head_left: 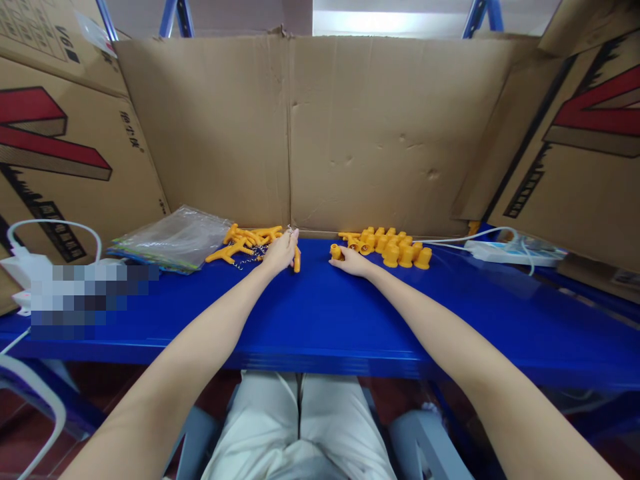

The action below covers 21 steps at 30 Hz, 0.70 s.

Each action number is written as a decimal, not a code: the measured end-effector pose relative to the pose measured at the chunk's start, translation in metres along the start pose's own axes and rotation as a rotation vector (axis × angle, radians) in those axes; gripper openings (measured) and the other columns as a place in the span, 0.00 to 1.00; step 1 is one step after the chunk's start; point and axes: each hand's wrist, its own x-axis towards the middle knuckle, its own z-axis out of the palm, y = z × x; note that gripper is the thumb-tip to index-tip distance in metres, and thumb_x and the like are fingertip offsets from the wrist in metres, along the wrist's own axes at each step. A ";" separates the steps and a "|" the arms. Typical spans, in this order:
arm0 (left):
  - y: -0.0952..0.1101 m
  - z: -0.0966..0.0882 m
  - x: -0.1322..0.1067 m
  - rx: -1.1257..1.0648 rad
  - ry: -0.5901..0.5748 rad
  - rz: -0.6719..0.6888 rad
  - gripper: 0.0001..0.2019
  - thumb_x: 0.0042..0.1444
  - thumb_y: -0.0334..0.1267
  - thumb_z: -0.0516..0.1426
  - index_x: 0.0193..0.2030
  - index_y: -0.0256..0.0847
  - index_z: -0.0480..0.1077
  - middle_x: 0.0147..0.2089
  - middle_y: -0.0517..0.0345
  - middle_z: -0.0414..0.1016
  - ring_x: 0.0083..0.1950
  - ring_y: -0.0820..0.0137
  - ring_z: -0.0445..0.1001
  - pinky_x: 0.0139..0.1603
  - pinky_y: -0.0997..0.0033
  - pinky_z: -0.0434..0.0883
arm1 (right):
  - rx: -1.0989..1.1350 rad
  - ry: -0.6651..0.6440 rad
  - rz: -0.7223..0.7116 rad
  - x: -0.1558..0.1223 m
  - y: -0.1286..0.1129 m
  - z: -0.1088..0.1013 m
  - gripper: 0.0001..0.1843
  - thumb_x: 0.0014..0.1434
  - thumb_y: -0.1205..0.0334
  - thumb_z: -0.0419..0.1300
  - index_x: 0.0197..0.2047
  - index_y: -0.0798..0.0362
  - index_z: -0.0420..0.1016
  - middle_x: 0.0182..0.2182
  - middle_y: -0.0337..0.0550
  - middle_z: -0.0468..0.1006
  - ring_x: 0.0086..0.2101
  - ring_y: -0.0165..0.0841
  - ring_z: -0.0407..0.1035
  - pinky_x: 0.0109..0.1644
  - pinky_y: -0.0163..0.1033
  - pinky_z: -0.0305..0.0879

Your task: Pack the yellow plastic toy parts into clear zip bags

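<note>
My left hand (281, 252) rests on the blue table (320, 313) with its fingers closed around a long orange plastic piece (297, 259), beside a heap of similar forked orange pieces (245, 241) and small metal chains (250, 257). My right hand (353, 261) lies a little to the right, fingers curled on a small orange cap (335, 251). Just beyond it stands a cluster of several orange caps (395, 245).
Cardboard sheets (380, 127) wall in the back and both sides. A clear plastic bag (175, 238) lies at the left, with a white charger and cable (30, 267) further left. A white power strip (510, 252) with cords sits at the right.
</note>
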 end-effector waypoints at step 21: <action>-0.009 0.006 -0.002 0.374 0.041 0.240 0.09 0.62 0.32 0.48 0.44 0.40 0.67 0.65 0.44 0.59 0.63 0.61 0.63 0.60 0.60 0.63 | -0.011 0.004 -0.012 0.000 0.001 0.001 0.13 0.58 0.63 0.58 0.47 0.58 0.68 0.47 0.53 0.76 0.47 0.39 0.71 0.53 0.41 0.63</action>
